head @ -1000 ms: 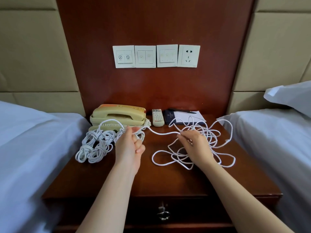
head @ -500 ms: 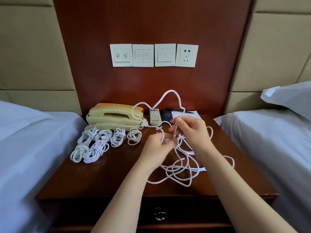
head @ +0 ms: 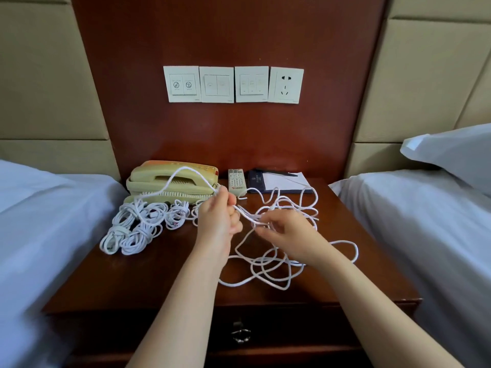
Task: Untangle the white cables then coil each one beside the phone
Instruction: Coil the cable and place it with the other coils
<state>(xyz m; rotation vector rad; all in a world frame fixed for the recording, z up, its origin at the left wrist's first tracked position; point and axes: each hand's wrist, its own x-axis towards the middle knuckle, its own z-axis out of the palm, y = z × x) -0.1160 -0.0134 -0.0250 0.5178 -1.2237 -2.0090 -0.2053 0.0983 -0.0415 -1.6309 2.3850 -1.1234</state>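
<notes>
1. White cables [head: 265, 261] lie in a loose tangle on the right half of the nightstand [head: 159, 282], with one strand lifted between both hands.
2. Coiled bundles [head: 138, 224] sit in a cluster touching the front of the phone [head: 172, 181], at the back left of the top.
3. A remote [head: 236, 181] lies just right of the phone, then a notepad [head: 281, 181] with a pen [head: 276, 172] on it.
4. Behind is a dark wood panel [head: 225, 35] with wall switches [head: 216, 84] and a socket [head: 285, 85]; a bed [head: 39, 221] flanks each side.
5. The left hand [head: 216, 221] is a raised fist closed round the strand, which arches over the phone down to the bundles.
6. The right hand [head: 289, 235], palm down, pinches strands at its fingertips above the tangle.
</notes>
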